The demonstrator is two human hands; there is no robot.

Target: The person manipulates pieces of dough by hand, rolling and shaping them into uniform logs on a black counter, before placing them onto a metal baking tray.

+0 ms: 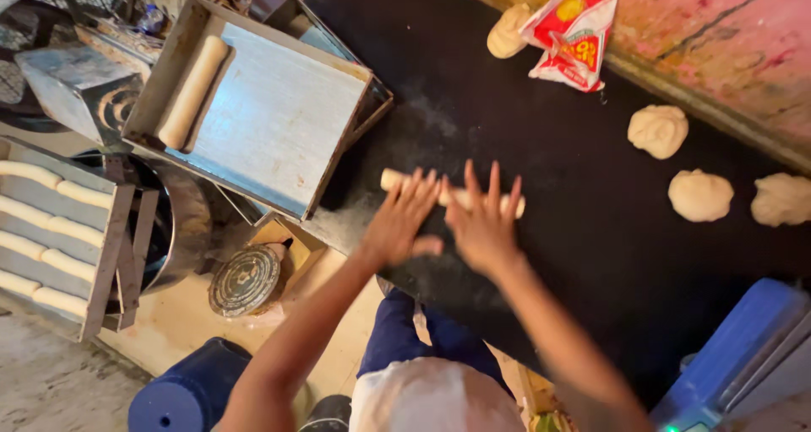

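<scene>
Far left: a rack tray (51, 229) held several finished dough logs in rows.
Upper left: a metal baking tray (270, 119) carried one dough log (193, 92) along its left wall, the rest of it bare.
Dough roll (452, 195): it lay on the black worktop (591, 255), long axis running left to right, just beyond the fingertips.
Left hand (397, 221): flat, fingers spread, pressing the roll's left part; gripping nothing.
Right hand (483, 221): also flat and splayed, on the roll's right part; both sat about equally near.
Open room: dark worktop stretched bare ahead and rightward; the near edge lay under the wrists.
Right: three dough balls (699, 195) waited, well apart from the roll.
Top: a red-and-white bag (574, 35) lay beside another lump.
</scene>
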